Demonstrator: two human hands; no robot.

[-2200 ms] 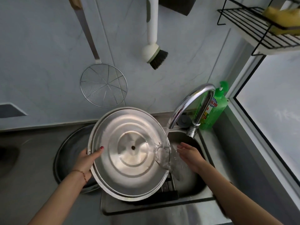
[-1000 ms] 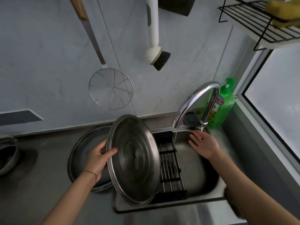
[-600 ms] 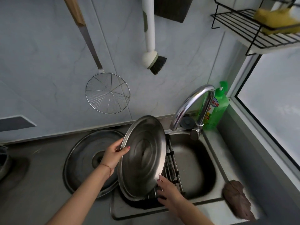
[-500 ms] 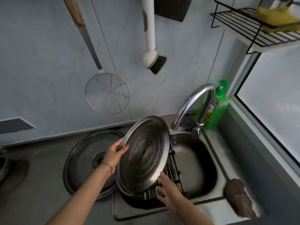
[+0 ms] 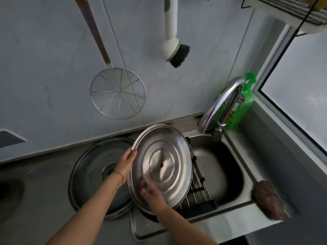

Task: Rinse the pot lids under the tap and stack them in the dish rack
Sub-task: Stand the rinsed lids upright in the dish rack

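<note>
Steel lid (image 5: 161, 165) over dish rack (image 5: 198, 188) in sink (image 5: 221, 170); larger lid (image 5: 93, 174) left on counter.

A single view comes from a wide-angle camera worn on the person's head. It looks forward and steeply down over the surface (image 5: 35, 200) and sink (image 5: 217, 167), close enough that both forearms enter from the bottom edge. The wall ahead fills the upper half, with the hanging strainer (image 5: 118, 93) and brush (image 5: 174, 48) leaning outward under the lens's distortion. The tap (image 5: 223, 103) stands right of centre, and a window (image 5: 300, 89) runs down the right edge. No second view exists to share any part.
</note>
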